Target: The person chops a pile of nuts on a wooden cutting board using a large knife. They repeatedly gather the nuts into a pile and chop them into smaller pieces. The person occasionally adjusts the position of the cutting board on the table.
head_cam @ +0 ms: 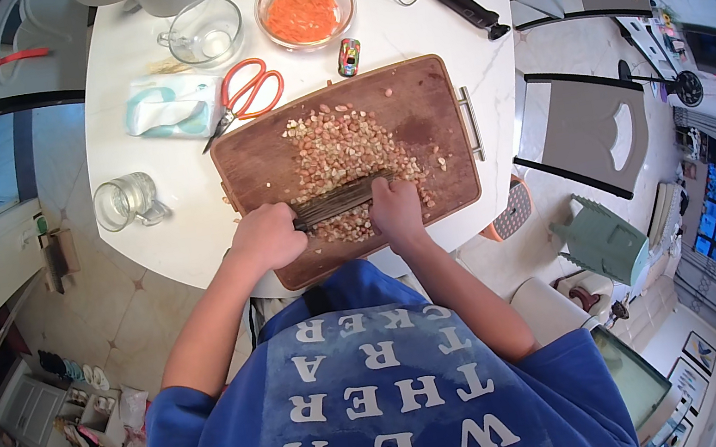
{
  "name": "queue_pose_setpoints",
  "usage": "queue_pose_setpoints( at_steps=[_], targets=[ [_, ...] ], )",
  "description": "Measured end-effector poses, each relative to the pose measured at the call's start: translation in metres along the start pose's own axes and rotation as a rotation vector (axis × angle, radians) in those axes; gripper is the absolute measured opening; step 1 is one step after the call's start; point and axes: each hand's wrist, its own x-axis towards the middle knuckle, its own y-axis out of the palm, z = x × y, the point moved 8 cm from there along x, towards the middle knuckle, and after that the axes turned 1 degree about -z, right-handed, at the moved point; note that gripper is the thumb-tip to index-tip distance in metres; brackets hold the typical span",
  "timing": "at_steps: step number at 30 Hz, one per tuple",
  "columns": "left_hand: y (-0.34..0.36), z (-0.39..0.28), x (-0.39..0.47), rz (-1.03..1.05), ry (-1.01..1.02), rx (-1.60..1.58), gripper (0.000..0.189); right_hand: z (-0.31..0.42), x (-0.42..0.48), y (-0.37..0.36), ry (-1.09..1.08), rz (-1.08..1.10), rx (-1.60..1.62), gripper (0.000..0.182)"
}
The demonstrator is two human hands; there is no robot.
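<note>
A wooden cutting board [250, 163] lies tilted on the white table, with chopped peanuts [338, 142] spread across its middle. A wide-bladed kitchen knife [341, 203] lies crosswise over the nuts, and its dark blade has a streaked surface. My left hand [270, 237] is closed around the dark handle at the knife's left end. At the other end my right hand [396, 209] grips the blade near its tip, thumb on top. Nuts show on both sides of the blade. The cutting edge is hidden.
Beyond the board are red-handled scissors [251, 89], a tissue pack [174, 105], a small toy car [348, 57], a glass bowl of shredded carrot [305, 14] and an empty glass cup [207, 33]. A glass mug [128, 201] stands left, a black-handled tool [468, 9] right.
</note>
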Motion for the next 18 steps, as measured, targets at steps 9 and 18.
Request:
queue_pose_setpoints(
  at_steps=[9,18],
  targets=[
    [-0.033,-0.022,-0.016,-0.053,0.02,0.036,0.031,0.015,0.003,-0.015,-0.101,-0.073,-0.189,0.043],
    [-0.02,-0.009,0.0,0.007,0.005,0.094,0.031,0.005,0.006,-0.004,0.023,-0.021,0.013,0.04]
  ],
)
